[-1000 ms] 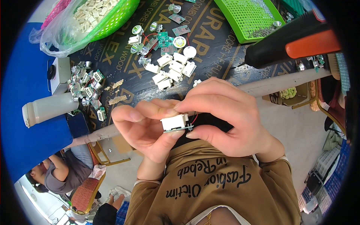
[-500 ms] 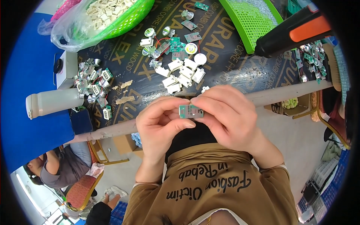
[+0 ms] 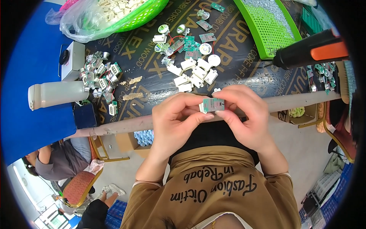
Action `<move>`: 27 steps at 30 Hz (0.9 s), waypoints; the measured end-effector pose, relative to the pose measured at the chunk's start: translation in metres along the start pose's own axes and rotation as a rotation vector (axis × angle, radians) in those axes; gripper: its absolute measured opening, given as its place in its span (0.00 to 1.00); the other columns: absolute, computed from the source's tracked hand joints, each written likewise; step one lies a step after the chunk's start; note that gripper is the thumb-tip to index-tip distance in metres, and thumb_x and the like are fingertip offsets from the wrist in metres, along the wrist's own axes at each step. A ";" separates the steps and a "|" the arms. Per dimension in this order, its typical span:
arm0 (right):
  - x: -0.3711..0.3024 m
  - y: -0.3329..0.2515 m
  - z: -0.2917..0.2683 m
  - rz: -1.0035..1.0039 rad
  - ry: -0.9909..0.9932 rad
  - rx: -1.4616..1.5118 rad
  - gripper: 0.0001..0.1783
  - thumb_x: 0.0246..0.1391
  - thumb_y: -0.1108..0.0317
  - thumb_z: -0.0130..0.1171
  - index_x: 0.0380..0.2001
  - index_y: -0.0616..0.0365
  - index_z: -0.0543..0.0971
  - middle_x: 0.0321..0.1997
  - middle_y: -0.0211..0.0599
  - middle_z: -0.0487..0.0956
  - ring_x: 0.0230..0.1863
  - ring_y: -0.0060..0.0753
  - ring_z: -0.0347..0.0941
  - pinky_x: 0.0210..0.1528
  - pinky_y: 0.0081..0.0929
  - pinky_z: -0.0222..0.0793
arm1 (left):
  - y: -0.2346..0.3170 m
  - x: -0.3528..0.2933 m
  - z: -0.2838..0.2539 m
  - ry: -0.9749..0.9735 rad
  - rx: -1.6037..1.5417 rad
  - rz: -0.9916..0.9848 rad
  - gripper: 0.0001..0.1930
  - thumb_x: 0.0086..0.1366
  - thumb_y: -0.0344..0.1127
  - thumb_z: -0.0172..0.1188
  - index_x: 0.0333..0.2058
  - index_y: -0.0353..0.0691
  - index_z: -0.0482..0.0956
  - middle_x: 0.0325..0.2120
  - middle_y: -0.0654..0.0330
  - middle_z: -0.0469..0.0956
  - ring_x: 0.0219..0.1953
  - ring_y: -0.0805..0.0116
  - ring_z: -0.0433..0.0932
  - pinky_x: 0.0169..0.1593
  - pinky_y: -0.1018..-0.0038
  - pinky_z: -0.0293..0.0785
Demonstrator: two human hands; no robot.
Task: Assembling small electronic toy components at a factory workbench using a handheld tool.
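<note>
Near the table's front edge, my left hand (image 3: 173, 121) and my right hand (image 3: 248, 116) pinch a small green-and-grey circuit board (image 3: 214, 104) from both sides. A white plastic edge shows under its left end, seemingly a housing; my fingers cover the rest. Just beyond my hands lies a loose group of white plastic housings (image 3: 197, 73). Farther back, circuit boards (image 3: 191, 45) with red wires lie among small round reflectors (image 3: 163, 29).
A green basket (image 3: 154, 13) of white parts stands back left; a green tray (image 3: 263, 42) holds small metal pieces. A black-and-orange electric screwdriver (image 3: 316, 51) points in from the right. At left are a translucent bottle (image 3: 57, 94) and a pile of wired assemblies (image 3: 101, 78). Someone sits lower left.
My hands and the circuit board have moved slightly right and up in the picture. A white edge now shows at the board's left end. The whole view has shifted a little.
</note>
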State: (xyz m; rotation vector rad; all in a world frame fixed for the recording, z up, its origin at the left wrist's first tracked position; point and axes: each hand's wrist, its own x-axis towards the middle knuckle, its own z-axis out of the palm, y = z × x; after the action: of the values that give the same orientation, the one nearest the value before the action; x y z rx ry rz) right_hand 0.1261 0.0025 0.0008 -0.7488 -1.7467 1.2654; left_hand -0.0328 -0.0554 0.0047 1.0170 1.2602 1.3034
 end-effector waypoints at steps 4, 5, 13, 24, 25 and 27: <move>0.002 -0.010 -0.008 -0.043 0.010 -0.273 0.14 0.38 0.83 0.55 0.33 0.61 0.74 0.31 0.39 0.72 0.25 0.30 0.70 0.24 0.20 0.66 | 0.000 -0.001 -0.006 0.093 0.438 0.183 0.10 0.46 0.22 0.62 0.31 0.34 0.77 0.25 0.58 0.75 0.26 0.71 0.75 0.29 0.80 0.73; 0.002 -0.012 -0.013 -0.042 0.030 -0.331 0.15 0.38 0.83 0.55 0.33 0.61 0.74 0.31 0.39 0.72 0.25 0.30 0.70 0.24 0.20 0.66 | 0.002 -0.001 -0.010 0.129 0.586 0.260 0.10 0.45 0.24 0.63 0.30 0.36 0.77 0.24 0.58 0.75 0.26 0.69 0.75 0.29 0.79 0.71; 0.001 -0.003 -0.046 0.090 -0.006 -0.703 0.13 0.42 0.78 0.54 0.35 0.61 0.73 0.32 0.41 0.72 0.30 0.45 0.69 0.32 0.31 0.65 | 0.004 -0.009 -0.062 0.279 0.810 0.257 0.09 0.45 0.24 0.61 0.29 0.36 0.75 0.29 0.58 0.72 0.34 0.65 0.71 0.38 0.74 0.66; 0.008 -0.008 -0.049 0.092 -0.146 -0.795 0.13 0.39 0.78 0.55 0.34 0.63 0.72 0.32 0.42 0.71 0.32 0.48 0.69 0.33 0.37 0.64 | 0.032 0.009 -0.056 0.167 1.070 0.296 0.15 0.45 0.28 0.62 0.34 0.39 0.74 0.35 0.58 0.70 0.39 0.59 0.68 0.41 0.70 0.65; 0.008 -0.008 -0.049 0.099 -0.146 -0.774 0.13 0.39 0.78 0.56 0.34 0.63 0.72 0.32 0.42 0.71 0.32 0.48 0.69 0.33 0.36 0.64 | 0.035 0.015 -0.055 0.140 1.087 0.351 0.14 0.45 0.29 0.62 0.34 0.39 0.74 0.35 0.58 0.70 0.38 0.59 0.68 0.41 0.70 0.65; 0.006 -0.005 -0.050 0.119 -0.124 -0.734 0.13 0.39 0.78 0.56 0.33 0.63 0.72 0.31 0.42 0.71 0.32 0.48 0.69 0.33 0.36 0.64 | 0.039 0.027 -0.048 0.115 1.113 0.378 0.12 0.46 0.30 0.62 0.33 0.39 0.75 0.33 0.57 0.70 0.37 0.58 0.68 0.39 0.69 0.65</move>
State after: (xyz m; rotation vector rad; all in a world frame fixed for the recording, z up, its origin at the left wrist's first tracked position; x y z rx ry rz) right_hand 0.1672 0.0283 0.0146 -1.2142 -2.3247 0.7277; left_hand -0.0875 -0.0333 0.0367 2.0406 2.0102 0.8634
